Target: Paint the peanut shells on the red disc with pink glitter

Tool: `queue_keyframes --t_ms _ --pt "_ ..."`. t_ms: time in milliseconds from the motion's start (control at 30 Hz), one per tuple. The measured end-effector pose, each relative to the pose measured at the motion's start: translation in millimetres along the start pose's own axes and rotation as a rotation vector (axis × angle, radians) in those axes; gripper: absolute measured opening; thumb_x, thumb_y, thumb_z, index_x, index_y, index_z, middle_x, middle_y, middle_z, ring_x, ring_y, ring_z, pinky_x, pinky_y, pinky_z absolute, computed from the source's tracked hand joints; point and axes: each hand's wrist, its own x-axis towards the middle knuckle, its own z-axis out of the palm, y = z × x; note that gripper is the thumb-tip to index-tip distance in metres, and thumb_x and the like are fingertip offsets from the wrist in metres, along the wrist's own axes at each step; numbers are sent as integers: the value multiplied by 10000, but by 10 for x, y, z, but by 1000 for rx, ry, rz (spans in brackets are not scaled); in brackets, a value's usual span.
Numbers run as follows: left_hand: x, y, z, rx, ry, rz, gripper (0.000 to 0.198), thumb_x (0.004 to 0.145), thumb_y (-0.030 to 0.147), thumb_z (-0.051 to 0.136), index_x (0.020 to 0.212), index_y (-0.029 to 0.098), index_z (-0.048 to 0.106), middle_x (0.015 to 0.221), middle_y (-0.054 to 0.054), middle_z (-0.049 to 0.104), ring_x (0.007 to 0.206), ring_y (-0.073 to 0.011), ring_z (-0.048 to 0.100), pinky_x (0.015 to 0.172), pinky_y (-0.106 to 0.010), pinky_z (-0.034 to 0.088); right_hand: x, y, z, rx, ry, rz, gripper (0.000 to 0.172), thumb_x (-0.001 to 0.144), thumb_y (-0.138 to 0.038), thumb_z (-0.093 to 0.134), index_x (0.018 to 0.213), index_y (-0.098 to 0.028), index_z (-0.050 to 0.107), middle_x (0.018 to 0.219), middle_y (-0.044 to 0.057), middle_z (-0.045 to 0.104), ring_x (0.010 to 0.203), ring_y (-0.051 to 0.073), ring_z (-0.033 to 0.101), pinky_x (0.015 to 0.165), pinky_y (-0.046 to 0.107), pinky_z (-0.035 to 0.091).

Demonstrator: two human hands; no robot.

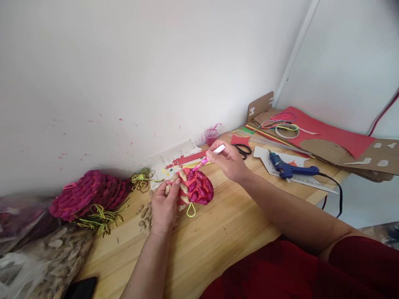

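Note:
My left hand point(164, 206) grips the left edge of a red heart-shaped craft piece point(195, 189) covered with peanut shells, some painted glittery pink, some plain. A yellow-green loop hangs from its lower tip. My right hand point(228, 160) pinches a white-handled paintbrush point(209, 157) whose pink tip touches the top of the craft piece. Both are held just above a wooden table point(215, 232).
A pile of finished pink pieces point(87, 194) and yellow-green cords point(100, 216) lies at left, beside a bag of peanut shells point(57, 257). A cup of pink paint point(211, 136), scissors point(243, 149), a blue glue gun point(291, 168), red sheets point(333, 135) and cardboard lie to the right.

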Motion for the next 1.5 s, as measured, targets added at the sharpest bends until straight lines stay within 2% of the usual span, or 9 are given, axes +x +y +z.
queue_keyframes --t_ms 167,433,600,767,1000,1100,1200,1367,1500 --pt "9 -24 -15 -7 -18 7 402 754 549 829 865 186 696 587 74 563 453 -67 467 486 -183 473 13 24 -10 42 20 0 467 767 -608 817 793 -208 578 691 -45 529 661 116 440 643 293 346" --pt "23 -55 -36 36 -25 23 416 770 571 814 876 186 697 595 67 557 464 -75 469 470 -178 435 15 15 1 51 21 -7 474 764 -609 819 795 -204 574 692 -48 530 662 113 445 644 290 348" --pt "35 -74 -43 122 -25 73 424 769 588 804 845 184 699 613 54 558 480 -86 477 447 -180 412 14 58 -16 -43 3 -28 440 804 -592 790 815 -201 587 707 -37 538 668 119 456 640 292 362" --pt "32 -67 -38 149 -9 71 445 773 625 782 820 193 685 600 63 522 475 -91 446 438 -191 431 -21 41 -16 -125 23 -124 347 872 -509 752 828 -207 588 724 -31 546 684 125 473 650 288 377" --pt "29 -78 -40 212 -48 61 473 804 639 748 924 182 723 705 10 659 529 -119 548 484 -216 494 -131 -34 77 -302 -191 -273 116 919 -277 690 864 -199 625 771 -9 638 717 139 574 705 294 441" --pt "25 -82 -31 222 -62 53 469 787 637 765 893 183 709 658 28 625 492 -114 534 446 -216 490 -110 -10 67 -372 -135 -326 89 913 -244 679 866 -199 619 790 2 655 736 148 601 726 301 455" --pt "30 -91 -22 202 -74 29 474 770 646 772 857 187 692 613 45 589 460 -115 527 401 -217 476 -84 9 44 -373 -62 -310 104 923 -262 674 871 -204 605 807 5 664 752 150 607 734 300 460" --pt "39 -106 -28 221 -109 9 476 779 638 767 940 193 728 692 11 688 501 -145 618 444 -246 533 -106 18 75 -364 -207 -320 105 907 -269 696 863 -207 623 785 -1 671 733 155 613 727 302 468" --pt "26 -85 -22 254 -147 39 461 801 628 754 929 186 732 706 -9 712 504 -153 638 454 -248 539 -103 31 82 -398 -98 -344 101 909 -261 691 867 -208 617 802 10 681 754 163 622 744 312 465"
